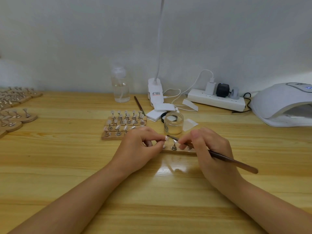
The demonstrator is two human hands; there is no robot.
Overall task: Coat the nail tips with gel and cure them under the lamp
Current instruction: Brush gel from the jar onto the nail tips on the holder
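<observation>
My left hand (142, 146) pinches a small pale nail tip (166, 138) on its stand, lifted just above a wooden strip (179, 151) that carries more nail tips on metal stands. My right hand (207, 146) holds a brown brush (233, 161); its bristle end touches the pinched tip. An open glass jar of clear gel (173, 123) stands just behind my hands. The white curing lamp (285, 103) sits at the far right, its opening facing me.
Wooden strips with several mounted nail tips (125, 124) lie behind my left hand; more strips (15, 108) lie at the far left. A clear pump bottle (120, 85), a clip desk lamp (155, 88), a power strip (216, 98), white pads (160, 110) and a spare brush (138, 103) are at the back.
</observation>
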